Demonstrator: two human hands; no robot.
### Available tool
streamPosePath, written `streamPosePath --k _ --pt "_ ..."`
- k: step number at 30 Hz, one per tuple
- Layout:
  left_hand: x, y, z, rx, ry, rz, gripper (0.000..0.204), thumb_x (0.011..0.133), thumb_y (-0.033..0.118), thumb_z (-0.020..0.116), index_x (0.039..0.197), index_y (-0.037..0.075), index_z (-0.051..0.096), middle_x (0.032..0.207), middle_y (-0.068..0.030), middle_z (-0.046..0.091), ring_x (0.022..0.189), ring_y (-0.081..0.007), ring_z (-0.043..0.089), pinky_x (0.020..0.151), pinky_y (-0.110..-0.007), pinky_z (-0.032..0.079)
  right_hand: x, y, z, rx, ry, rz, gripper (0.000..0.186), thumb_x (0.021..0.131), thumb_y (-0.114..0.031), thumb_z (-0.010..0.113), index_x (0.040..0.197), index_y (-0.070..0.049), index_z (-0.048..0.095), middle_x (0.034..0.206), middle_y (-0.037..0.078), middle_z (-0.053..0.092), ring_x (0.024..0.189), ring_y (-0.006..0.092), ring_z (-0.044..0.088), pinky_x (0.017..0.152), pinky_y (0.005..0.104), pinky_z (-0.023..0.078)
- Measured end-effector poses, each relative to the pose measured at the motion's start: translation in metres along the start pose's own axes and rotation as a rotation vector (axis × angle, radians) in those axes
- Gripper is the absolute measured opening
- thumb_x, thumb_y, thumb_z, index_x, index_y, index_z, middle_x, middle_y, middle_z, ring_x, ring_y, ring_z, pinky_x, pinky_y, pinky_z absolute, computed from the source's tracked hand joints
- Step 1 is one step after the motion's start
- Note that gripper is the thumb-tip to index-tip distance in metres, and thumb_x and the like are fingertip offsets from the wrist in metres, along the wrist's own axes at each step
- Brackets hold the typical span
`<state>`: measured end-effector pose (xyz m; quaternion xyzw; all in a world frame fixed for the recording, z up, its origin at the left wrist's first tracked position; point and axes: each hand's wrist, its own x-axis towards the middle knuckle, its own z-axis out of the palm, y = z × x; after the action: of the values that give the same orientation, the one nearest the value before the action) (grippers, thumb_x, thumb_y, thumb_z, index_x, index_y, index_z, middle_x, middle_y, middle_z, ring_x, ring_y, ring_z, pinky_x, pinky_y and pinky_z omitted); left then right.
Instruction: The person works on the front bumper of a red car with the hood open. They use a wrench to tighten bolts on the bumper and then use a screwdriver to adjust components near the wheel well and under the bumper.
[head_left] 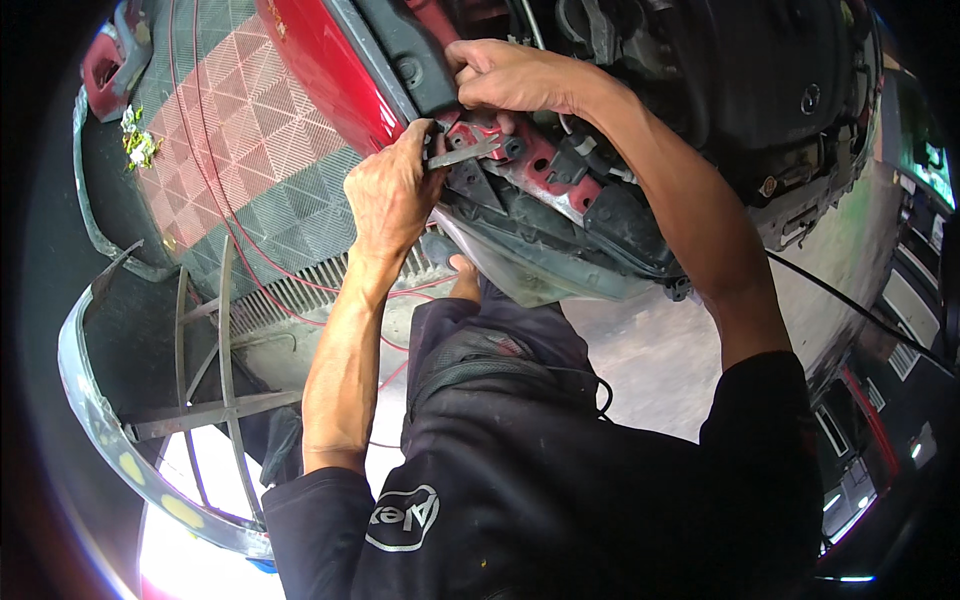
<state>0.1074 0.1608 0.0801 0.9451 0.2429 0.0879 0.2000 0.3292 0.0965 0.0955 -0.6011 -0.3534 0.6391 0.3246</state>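
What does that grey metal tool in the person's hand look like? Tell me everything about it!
The grey metal tool is a slim, flat bar that looks like dull steel, maybe a wrench, though its working end is too small to tell. It lies nearly level, tilted slightly up to the right. The left hand grips its near end; its far end sits against the red car frame, just below the right hand, which rests on the frame above.

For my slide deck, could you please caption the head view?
Left hand holds a grey metal tool against a red car's stripped front while the right hand grips above.
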Motion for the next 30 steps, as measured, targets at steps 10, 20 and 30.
streamPosePath --k 10,20,30 --pt "-0.004 -0.015 0.016 0.057 0.262 0.24 0.029 0.084 0.019 0.081 0.107 0.007 0.067 0.064 -0.0043 0.057 0.053 -0.0205 0.059 0.05 -0.034 0.046 0.001 0.009 -0.006 0.152 -0.055 -0.007 0.035 0.085 -0.007 0.061 0.115 0.009 0.055 0.085 0.005 0.06 0.066 0.0121 0.06 0.051 0.0248 0.057" --pt "0.0 -0.011 0.008 0.036 0.161 0.203 0.029 0.084 0.023 0.081 0.103 0.007 0.065 0.064 -0.0051 0.059 0.054 -0.0228 0.061 0.05 -0.036 0.046 0.01 0.014 -0.005 0.07 -0.043 -0.013 0.034 0.085 -0.01 0.057 0.115 0.005 0.055 0.079 0.002 0.058 0.062 0.0104 0.059 0.052 0.0248 0.054" --pt "0.001 -0.005 0.003 0.048 0.057 0.066 0.037 0.083 0.034 0.083 0.106 0.011 0.065 0.064 -0.0088 0.065 0.059 -0.0263 0.069 0.051 -0.037 0.05 0.005 0.013 0.003 0.052 0.041 -0.004 0.024 0.087 -0.008 0.055 0.107 0.005 0.053 0.074 0.002 0.055 0.06 0.0087 0.055 0.049 0.0252 0.049"
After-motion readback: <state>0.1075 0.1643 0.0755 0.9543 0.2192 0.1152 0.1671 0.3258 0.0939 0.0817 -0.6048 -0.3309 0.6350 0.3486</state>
